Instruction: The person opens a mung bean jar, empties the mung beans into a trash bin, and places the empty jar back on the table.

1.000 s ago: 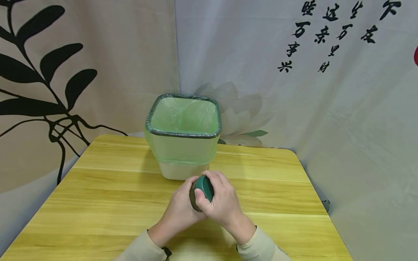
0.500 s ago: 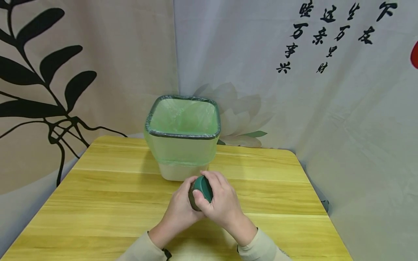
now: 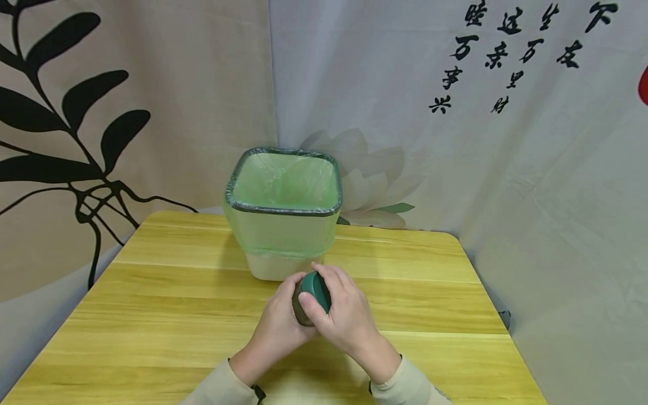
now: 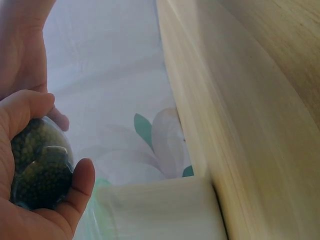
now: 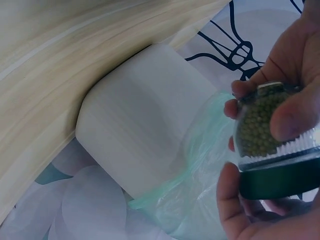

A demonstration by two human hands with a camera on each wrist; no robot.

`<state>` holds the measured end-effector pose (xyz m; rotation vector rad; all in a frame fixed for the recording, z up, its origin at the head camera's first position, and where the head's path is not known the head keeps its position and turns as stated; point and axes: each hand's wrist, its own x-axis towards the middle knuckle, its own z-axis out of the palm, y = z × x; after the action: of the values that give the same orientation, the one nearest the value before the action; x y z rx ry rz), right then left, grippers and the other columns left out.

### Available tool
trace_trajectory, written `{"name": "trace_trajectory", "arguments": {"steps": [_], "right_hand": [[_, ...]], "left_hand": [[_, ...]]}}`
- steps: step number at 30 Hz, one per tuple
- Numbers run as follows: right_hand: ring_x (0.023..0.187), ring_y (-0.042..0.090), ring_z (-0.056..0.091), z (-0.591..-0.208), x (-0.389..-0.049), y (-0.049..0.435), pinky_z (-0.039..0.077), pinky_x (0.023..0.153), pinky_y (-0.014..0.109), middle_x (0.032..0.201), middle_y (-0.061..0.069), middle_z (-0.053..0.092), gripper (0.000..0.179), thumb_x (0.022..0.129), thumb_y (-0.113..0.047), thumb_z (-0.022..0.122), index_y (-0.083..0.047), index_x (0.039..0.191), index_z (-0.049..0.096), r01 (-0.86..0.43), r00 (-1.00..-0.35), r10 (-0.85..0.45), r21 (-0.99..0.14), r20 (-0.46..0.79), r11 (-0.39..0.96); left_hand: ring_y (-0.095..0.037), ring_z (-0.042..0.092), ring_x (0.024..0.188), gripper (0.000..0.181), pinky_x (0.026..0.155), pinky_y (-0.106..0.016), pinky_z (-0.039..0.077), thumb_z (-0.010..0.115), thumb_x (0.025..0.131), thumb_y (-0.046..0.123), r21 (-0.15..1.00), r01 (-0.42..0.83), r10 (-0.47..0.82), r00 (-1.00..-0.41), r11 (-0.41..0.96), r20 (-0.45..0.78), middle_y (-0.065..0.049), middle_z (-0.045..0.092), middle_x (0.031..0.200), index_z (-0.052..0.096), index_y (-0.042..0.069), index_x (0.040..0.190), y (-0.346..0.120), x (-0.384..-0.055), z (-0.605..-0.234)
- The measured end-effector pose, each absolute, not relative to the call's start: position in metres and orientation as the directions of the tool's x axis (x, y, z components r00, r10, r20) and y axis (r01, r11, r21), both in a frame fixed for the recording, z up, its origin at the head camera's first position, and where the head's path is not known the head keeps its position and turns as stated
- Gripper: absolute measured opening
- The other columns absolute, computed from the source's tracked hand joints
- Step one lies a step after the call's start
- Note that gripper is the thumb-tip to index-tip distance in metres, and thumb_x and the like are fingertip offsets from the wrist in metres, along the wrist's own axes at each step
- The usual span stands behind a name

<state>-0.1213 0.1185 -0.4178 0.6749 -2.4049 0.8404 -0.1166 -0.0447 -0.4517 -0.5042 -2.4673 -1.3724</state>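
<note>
Both hands hold a small clear jar of green beans [image 5: 257, 125] above the wooden table, in front of the bin. My left hand [image 3: 280, 318] grips the rounded glass body. Curled over the dark green lid [image 3: 315, 289] are the fingers and thumb of my right hand [image 3: 349, 315]. In the right wrist view the lid faces down in the picture, on the jar, with a white ridged band just above it. Behind the glass [image 4: 42, 175] in the left wrist view the beans look dark. Part of the lid is hidden by the right hand.
A pale bin [image 3: 280, 230] lined with a translucent green bag stands on the table [image 3: 167, 315] just beyond the hands, its dark-edged mouth facing up. Fabric backdrops [image 3: 379, 67] with printed leaves, a flower and characters hang behind and beside the table.
The hands and jar keep nearly the same place. The right thumb lies slightly straighter against the lid than before. The head view has shifted a little.
</note>
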Motion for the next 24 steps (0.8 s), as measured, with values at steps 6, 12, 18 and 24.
{"name": "trace_trajectory", "arguments": {"steps": [6,12,18,24], "right_hand": [[0.111,0.025,0.075,-0.4152,-0.1183,0.1184,0.065,0.083,0.042,0.133,0.009,0.071,0.060,0.108,-0.058,0.053,-0.011,0.146,0.061,-0.567,-0.777,-0.266,-0.450,0.571,0.690],[0.109,0.026,0.076,-0.4136,-0.1161,0.1176,0.065,0.080,0.042,0.135,0.012,0.071,0.061,0.107,-0.056,0.055,-0.010,0.146,0.061,-0.536,-0.799,-0.248,-0.462,0.548,0.707],[0.104,0.025,0.076,-0.4138,-0.1159,0.1168,0.065,0.076,0.037,0.131,0.012,0.072,0.054,0.106,-0.049,0.060,-0.010,0.144,0.062,-0.539,-0.797,-0.246,-0.466,0.552,0.702],[0.101,0.024,0.076,-0.4174,-0.1177,0.1167,0.065,0.076,0.037,0.128,0.013,0.073,0.052,0.105,-0.046,0.060,-0.008,0.141,0.063,-0.548,-0.787,-0.249,-0.455,0.564,0.702]], "left_hand": [[-0.025,0.071,0.109,0.087,0.090,-0.046,0.063,0.099,0.067,0.013,0.745,0.444,0.165,-0.892,0.497,0.421,-0.008,0.068,0.127,0.053,0.005,0.141,-0.0441,-0.1167,-0.4528],[-0.025,0.071,0.109,0.088,0.090,-0.047,0.063,0.100,0.066,0.015,0.723,0.457,0.158,-0.882,0.519,0.444,-0.009,0.068,0.127,0.053,0.005,0.141,-0.0432,-0.1173,-0.4545],[-0.024,0.072,0.107,0.087,0.088,-0.044,0.064,0.099,0.066,0.013,0.711,0.482,0.166,-0.868,0.512,0.468,-0.009,0.069,0.125,0.054,0.004,0.140,-0.0423,-0.1175,-0.4556],[-0.024,0.073,0.104,0.087,0.085,-0.042,0.064,0.099,0.065,0.012,0.708,0.492,0.174,-0.863,0.507,0.475,-0.009,0.070,0.123,0.054,0.004,0.139,-0.0423,-0.1174,-0.4561]]}}
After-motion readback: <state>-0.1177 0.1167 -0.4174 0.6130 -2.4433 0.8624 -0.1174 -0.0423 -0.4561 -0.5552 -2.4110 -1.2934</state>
